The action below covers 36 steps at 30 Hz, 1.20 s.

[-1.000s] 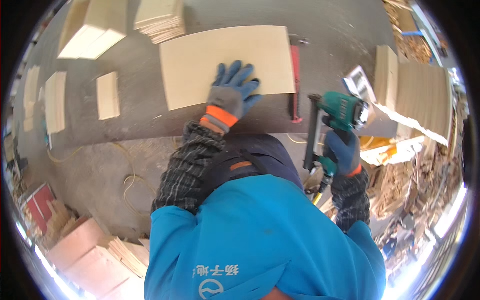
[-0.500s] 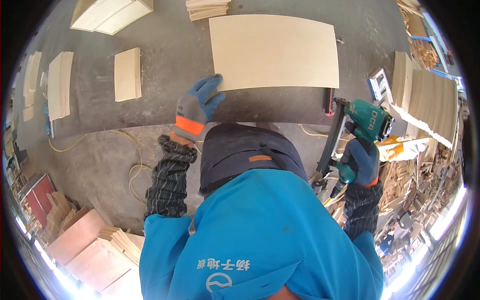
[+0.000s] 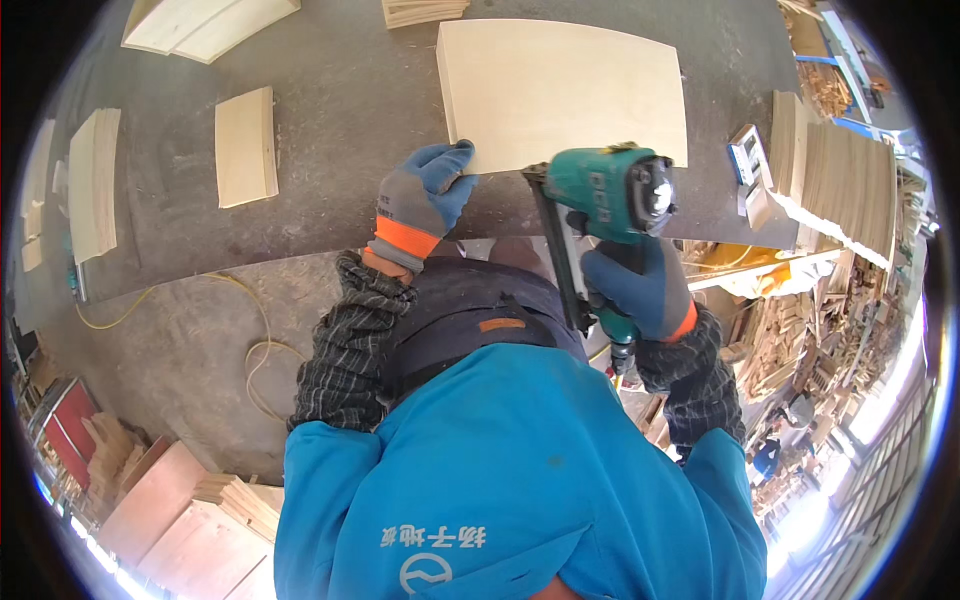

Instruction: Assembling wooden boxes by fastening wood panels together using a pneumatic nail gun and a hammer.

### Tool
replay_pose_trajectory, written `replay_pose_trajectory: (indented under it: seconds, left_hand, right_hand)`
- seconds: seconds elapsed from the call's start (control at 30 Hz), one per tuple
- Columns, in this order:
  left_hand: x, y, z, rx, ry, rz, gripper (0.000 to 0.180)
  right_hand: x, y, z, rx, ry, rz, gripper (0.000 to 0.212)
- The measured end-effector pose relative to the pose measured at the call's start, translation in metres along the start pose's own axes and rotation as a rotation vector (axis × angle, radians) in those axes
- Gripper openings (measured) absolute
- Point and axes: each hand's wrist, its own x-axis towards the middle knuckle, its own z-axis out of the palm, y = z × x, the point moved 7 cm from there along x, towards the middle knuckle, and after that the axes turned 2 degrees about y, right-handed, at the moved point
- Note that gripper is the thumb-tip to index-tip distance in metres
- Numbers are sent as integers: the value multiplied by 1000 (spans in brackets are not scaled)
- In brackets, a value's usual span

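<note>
The right hand (image 3: 642, 285) clasps a green nail gun (image 3: 592, 195). Half-curled, the left hand (image 3: 422, 195) touches a pale board (image 3: 565, 95) at its near-left corner, pinch unclear.

A pale rectangular panel (image 3: 560, 95) lies on the table (image 3: 340, 130), a green nail gun (image 3: 595, 190) held near it.

The board (image 3: 560, 95) is pale cream; the nail gun (image 3: 592, 188) teal and black; the sleeves (image 3: 345, 360) black, pale-striped.

There are two gloved hands (image 3: 422, 200) (image 3: 640, 285), one green nail gun (image 3: 595, 195), one large panel (image 3: 560, 95) and one workbench (image 3: 345, 120)
</note>
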Motion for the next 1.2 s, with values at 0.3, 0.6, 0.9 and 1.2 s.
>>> replay_pose_trajectory:
  seconds: [0.3, 0.6, 0.9, 1.2]
  left_hand:
    - [-2, 10, -8, 28, 89, 207, 36]
    - [-1, 4, -3, 44, 28, 162, 40]
    - [-1, 5, -2, 66, 36, 189, 39]
    - [-1, 8, -2, 52, 79, 230, 36]
  right_hand:
    - [23, -5, 47, -116, -62, -43, 34]
    - [31, 0, 50, -177, -68, -30, 35]
    - [28, -7, 50, -73, -100, -67, 42]
    - [20, 4, 22, -81, -7, -23, 44]
